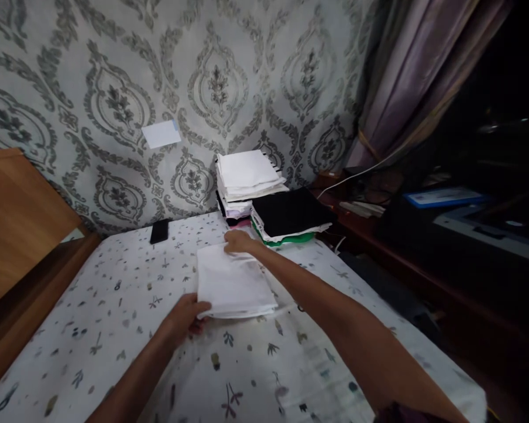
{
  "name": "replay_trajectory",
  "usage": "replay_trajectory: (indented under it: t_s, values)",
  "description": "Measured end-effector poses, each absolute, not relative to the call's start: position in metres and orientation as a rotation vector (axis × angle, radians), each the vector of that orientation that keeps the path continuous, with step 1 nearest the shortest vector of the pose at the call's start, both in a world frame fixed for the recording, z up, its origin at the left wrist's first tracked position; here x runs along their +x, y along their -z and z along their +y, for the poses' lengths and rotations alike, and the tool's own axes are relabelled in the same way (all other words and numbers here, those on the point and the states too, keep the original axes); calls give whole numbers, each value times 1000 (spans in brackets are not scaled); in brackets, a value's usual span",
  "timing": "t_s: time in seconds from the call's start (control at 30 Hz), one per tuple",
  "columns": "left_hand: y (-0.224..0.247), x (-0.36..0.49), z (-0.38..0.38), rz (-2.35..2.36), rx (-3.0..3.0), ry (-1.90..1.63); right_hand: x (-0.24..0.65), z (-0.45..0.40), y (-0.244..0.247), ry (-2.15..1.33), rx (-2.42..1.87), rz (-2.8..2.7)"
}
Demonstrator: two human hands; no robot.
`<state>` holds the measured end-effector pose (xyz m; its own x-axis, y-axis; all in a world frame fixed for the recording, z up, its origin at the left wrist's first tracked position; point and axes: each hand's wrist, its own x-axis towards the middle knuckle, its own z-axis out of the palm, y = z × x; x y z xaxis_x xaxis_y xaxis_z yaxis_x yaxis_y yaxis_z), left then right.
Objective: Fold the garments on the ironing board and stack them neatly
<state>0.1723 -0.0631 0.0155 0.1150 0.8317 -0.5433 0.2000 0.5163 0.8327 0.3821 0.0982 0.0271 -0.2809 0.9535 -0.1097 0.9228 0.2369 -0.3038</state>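
Note:
A white folded cloth point(235, 285), its exact kind not clear, lies in a neat square on the patterned bed sheet point(132, 305). My left hand point(189, 314) grips its near left corner, thumb on top and fingers partly under the edge. At the far edge, my right hand point(238, 241) has its fingers closed on the fabric. Just beyond stand two piles: a tall stack of folded white cloths point(249, 170), and a lower stack topped by a black folded cloth point(291, 211), with white and green layers below.
A black phone point(159, 231) lies near the wall. White paper point(161, 134) is stuck to the patterned wall point(220, 70). A wooden board point(22, 211) borders the left side. On the right are a dark table point(379, 252), a white cable point(361, 172) and a purple curtain point(418, 70).

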Motion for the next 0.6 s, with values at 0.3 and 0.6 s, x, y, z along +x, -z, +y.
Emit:
replay_trajectory:
  t_s: [0.3,0.6]
  values:
    - [-33,99,-62,1361,548,-968,408,24,-4,-1080,-1812,-1853]
    - [-6,125,-89,1284,651,-918,398,11,-10,-1381,-1560,-1495]
